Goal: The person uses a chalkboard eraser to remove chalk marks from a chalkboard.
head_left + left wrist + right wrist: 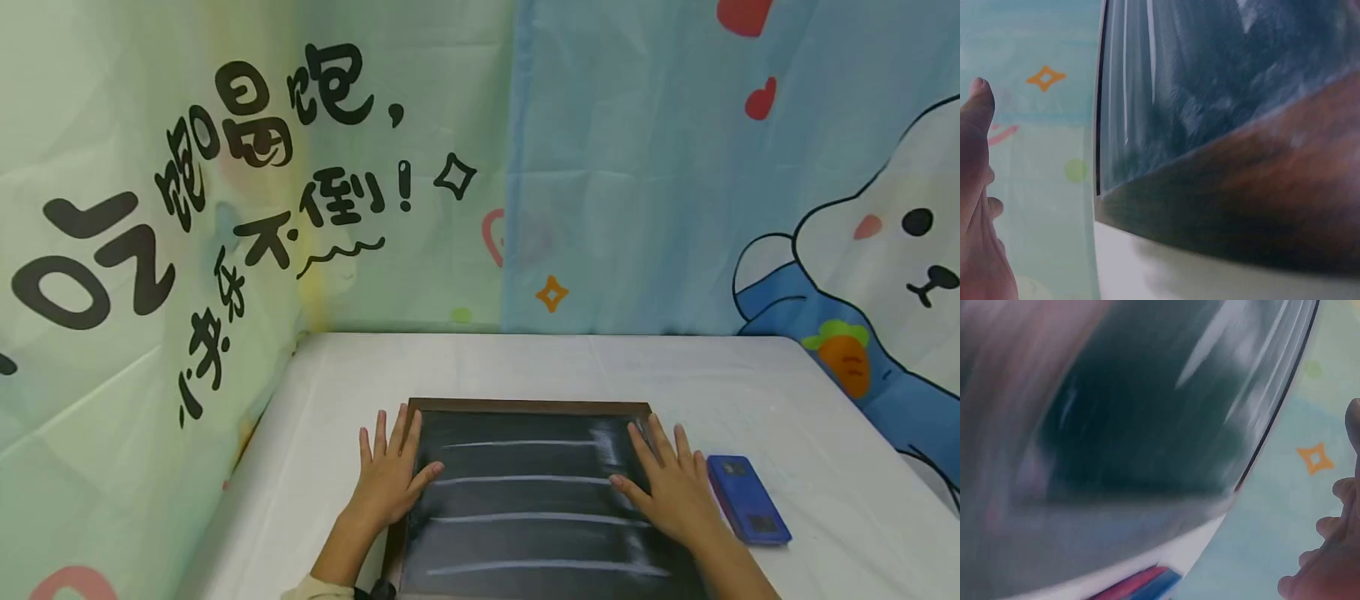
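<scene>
A small blackboard [525, 500] with a brown wooden frame lies on the white table, several white chalk lines running across it. My left hand [388, 483] is over its left edge, fingers straight and spread, thumb towards the board. Over the right edge is my right hand [671, 492], its fingers likewise spread and its thumb pointing inward. Neither hand holds anything; whether they touch the board I cannot tell. In the left wrist view, the wooden frame [1260, 194] is close, with the left hand [979, 206] at the side. Chalk smears mark the dark surface [1141, 437] in the right wrist view.
Just right of my right hand lies a flat blue rectangular block [748, 500]; the right wrist view shows red on this block [1141, 584] too. White cloth covers the table [345, 375]. Printed curtains [420, 275] stand behind it and along the left.
</scene>
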Demonstrator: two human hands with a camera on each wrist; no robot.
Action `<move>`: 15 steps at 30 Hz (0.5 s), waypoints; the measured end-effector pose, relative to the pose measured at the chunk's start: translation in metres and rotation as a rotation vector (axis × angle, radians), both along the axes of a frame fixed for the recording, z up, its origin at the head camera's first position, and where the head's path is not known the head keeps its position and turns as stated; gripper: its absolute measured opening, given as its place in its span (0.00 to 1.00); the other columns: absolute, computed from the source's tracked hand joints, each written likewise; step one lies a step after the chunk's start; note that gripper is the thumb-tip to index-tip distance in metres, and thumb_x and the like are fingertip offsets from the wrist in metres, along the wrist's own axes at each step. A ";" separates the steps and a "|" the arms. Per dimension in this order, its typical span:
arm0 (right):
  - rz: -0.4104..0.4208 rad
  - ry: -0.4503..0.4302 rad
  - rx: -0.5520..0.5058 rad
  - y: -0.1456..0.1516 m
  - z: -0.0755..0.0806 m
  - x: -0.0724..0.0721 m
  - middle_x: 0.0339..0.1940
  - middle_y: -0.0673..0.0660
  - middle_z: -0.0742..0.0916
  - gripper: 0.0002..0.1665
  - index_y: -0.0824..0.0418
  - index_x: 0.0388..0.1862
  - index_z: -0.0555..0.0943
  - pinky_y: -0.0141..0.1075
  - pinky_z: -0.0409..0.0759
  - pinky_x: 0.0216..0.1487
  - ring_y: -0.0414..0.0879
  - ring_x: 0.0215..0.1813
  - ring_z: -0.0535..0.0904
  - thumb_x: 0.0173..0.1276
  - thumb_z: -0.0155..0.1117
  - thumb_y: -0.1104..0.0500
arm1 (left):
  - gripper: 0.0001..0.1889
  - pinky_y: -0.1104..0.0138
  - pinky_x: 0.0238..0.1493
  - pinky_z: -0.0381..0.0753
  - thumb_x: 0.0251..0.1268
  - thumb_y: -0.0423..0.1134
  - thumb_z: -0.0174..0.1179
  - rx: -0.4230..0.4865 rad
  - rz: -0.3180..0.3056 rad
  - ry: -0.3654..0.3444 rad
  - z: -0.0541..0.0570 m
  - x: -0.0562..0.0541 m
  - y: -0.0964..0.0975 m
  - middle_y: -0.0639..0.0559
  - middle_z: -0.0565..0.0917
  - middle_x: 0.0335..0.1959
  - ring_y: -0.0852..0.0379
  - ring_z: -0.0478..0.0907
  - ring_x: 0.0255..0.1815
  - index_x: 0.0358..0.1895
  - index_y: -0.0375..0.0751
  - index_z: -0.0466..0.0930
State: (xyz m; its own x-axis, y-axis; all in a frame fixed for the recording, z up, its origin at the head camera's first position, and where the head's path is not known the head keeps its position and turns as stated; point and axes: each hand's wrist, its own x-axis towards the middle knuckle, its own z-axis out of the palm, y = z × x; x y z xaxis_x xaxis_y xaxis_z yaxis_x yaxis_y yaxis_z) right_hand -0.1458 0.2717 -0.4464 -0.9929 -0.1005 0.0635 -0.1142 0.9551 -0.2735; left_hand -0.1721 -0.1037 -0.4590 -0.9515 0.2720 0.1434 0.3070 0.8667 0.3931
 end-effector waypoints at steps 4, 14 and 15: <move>-0.036 0.009 -0.015 0.014 0.006 0.000 0.73 0.70 0.45 0.50 0.58 0.74 0.42 0.72 0.39 0.58 0.73 0.70 0.32 0.65 0.47 0.34 | 0.40 0.37 0.65 0.32 0.65 0.57 0.48 0.007 0.019 0.009 0.002 0.000 -0.006 0.38 0.45 0.73 0.33 0.33 0.72 0.72 0.37 0.45; -0.224 -0.070 -0.011 0.087 -0.005 -0.007 0.64 0.83 0.50 0.53 0.68 0.71 0.41 0.73 0.52 0.53 0.81 0.62 0.46 0.65 0.42 0.32 | 0.38 0.31 0.60 0.34 0.68 0.55 0.44 0.149 -0.002 -0.296 -0.028 0.007 -0.023 0.35 0.50 0.72 0.28 0.39 0.70 0.71 0.34 0.46; -0.238 -0.115 -0.001 0.094 -0.007 -0.007 0.63 0.84 0.51 0.54 0.69 0.70 0.41 0.72 0.55 0.52 0.81 0.61 0.48 0.64 0.42 0.30 | 0.37 0.30 0.59 0.35 0.68 0.56 0.43 0.164 -0.009 -0.333 -0.032 0.008 -0.024 0.35 0.51 0.71 0.28 0.40 0.70 0.71 0.34 0.46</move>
